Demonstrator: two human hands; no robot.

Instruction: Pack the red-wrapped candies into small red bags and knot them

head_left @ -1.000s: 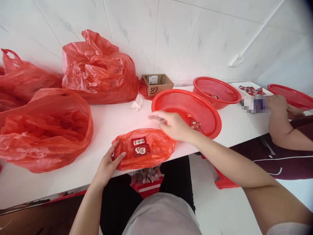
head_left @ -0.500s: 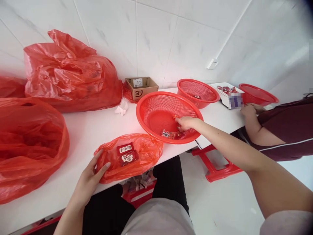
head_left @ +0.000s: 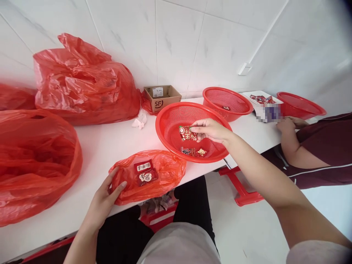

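My right hand [head_left: 210, 131] pinches a red and green snack packet [head_left: 187, 133] above the red plastic basket [head_left: 172, 121]. Two other small packets lie in that basket, one with dark print [head_left: 188, 151] and one red and gold [head_left: 201, 152]. At the table's front edge, my left hand [head_left: 106, 192] grips the left rim of a red plastic bag [head_left: 167, 167], thumb inside and fingers outside. Two dark red packets, an upper one [head_left: 143, 166] and a lower one [head_left: 147, 177], rest in the bag.
Large red bags, one full [head_left: 88, 88] and one gaping [head_left: 77, 146], occupy the left. Behind the basket are a cardboard box [head_left: 165, 103] and a second basket [head_left: 228, 90]. On the right, a co-worker's hands [head_left: 291, 123] are near a scale [head_left: 254, 96] holding packets and another red basket [head_left: 302, 104].
My right hand has come up from the bottom of the basket and slightly left, lifting out the red and green packet. My left hand keeps its hold on the bag.
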